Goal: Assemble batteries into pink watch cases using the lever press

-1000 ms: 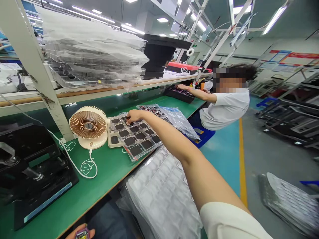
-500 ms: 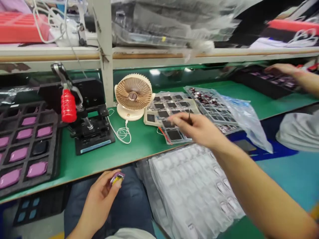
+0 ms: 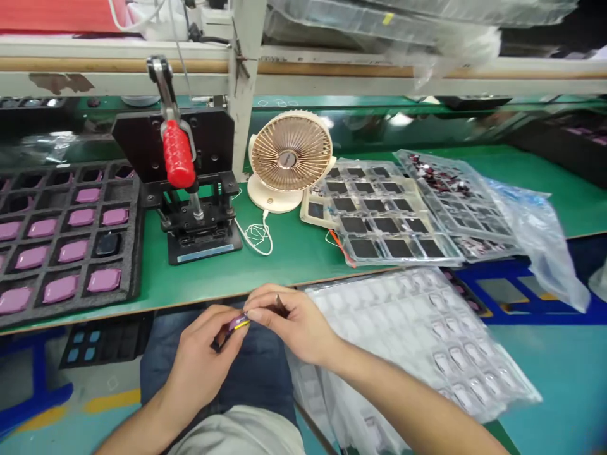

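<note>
Pinching a small purple-and-yellow piece point(image 3: 239, 322) between thumb and fingers, the left hand point(image 3: 203, 347) holds it just over the lap point(image 3: 256, 373), near the front edge of the bench point(image 3: 199, 278). The right hand point(image 3: 294, 319) meets it at 3 o'clock, fingertips closed at its edge; a thin dark tool point(image 3: 281, 306) is gripped among those fingers, its far end hidden.

Taking the piece as the clock's centre, with 12 pointing away across the bench: the black press point(image 3: 199, 218) stands at 11, its red handle point(image 3: 177, 155) hanging down. At 10, a dark foam tray point(image 3: 135, 272) holds pink cases point(image 3: 104, 279) and a black one point(image 3: 108, 243). The fan point(image 3: 289, 155) stands upright at 1, a white cable point(image 3: 270, 243) running from its base. A clear tray point(image 3: 412, 260) of dark squares lies at 2, with a second clear tray point(image 3: 493, 234) of small parts beyond it in the same direction. Below bench level, plastic-wrapped moulded sheets point(image 3: 370, 316) spread at 3, and a black tray point(image 3: 116, 341) with blue pads point(image 3: 90, 354) lies at 9
</note>
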### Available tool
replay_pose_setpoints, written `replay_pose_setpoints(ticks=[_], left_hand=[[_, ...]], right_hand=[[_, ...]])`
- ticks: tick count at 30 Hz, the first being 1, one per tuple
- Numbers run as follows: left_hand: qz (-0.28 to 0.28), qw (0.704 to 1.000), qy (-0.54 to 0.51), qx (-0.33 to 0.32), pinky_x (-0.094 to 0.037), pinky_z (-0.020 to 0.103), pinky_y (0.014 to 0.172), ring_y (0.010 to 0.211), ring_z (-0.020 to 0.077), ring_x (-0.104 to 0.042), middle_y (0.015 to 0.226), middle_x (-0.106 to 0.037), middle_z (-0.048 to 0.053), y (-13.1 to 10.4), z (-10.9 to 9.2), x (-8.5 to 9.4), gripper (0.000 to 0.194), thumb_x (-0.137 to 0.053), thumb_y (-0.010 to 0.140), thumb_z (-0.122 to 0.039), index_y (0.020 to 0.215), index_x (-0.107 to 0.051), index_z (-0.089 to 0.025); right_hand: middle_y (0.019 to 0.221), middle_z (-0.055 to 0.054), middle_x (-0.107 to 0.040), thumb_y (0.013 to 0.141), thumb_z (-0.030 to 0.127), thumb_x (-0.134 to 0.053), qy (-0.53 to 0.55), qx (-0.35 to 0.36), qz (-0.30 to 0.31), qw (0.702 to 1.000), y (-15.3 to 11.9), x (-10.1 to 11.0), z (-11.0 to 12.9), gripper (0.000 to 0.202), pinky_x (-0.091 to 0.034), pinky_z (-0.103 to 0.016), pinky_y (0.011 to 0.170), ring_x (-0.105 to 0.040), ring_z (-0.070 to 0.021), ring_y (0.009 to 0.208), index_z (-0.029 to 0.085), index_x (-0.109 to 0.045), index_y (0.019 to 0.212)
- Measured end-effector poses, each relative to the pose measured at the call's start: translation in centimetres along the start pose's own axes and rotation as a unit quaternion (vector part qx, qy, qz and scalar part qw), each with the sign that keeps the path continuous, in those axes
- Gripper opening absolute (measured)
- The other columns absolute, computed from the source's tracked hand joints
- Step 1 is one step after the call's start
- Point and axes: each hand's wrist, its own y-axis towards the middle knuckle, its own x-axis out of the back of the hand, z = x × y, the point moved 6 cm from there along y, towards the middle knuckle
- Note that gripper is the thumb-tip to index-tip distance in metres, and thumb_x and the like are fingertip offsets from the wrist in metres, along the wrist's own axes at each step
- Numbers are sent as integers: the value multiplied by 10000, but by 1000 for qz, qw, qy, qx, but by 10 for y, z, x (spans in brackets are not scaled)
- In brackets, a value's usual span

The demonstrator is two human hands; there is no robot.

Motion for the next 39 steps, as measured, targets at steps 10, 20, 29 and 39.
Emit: replay_pose_setpoints(ticks=[10, 20, 29, 39], left_hand=[[-9, 1000, 3, -8, -513, 197, 668, 706, 99, -617, 984, -755, 4, 3, 0, 8, 92, -702, 993, -223, 1046, -773, -244], [2, 1000, 13, 16, -540, 222, 698, 745, 125, -654, 1024, -767, 27, 2, 6, 10, 153, -680, 995, -218, 1101, -788, -239], [17, 992, -77, 100, -587, 255, 804, 918, 183, -734, 1051, -777, 49, -1, 26, 8, 190, -719, 965, -285, 1118, -825, -245], [53, 949, -203, 236, -643, 307, 854, 935, 239, -781, 1057, -819, 90, -10, 43, -7, 412, -827, 865, -502, 1130, -802, -188]], right_hand=[[1005, -38, -779, 995, 301, -782, -45, 67, -5, 997, 3, -9, 4, 93, -569, -254, 881, -738, -157, 930, 246, -856, 1010], [1229, -74, -739, 1027, 182, -690, -233, 200, 13, 952, -5, -14, 3, 225, -585, -242, 732, -736, -132, 849, 247, -798, 1213], [1245, -97, -727, 1072, 220, -587, -390, 300, 48, 869, -13, -28, 3, 316, -543, -264, 608, -760, -166, 932, 204, -647, 1383], [1377, -121, -714, 1100, 461, -581, -419, 247, 48, 872, -34, -24, -6, 483, -571, -230, 674, -743, -192, 1147, 213, -502, 1507]])
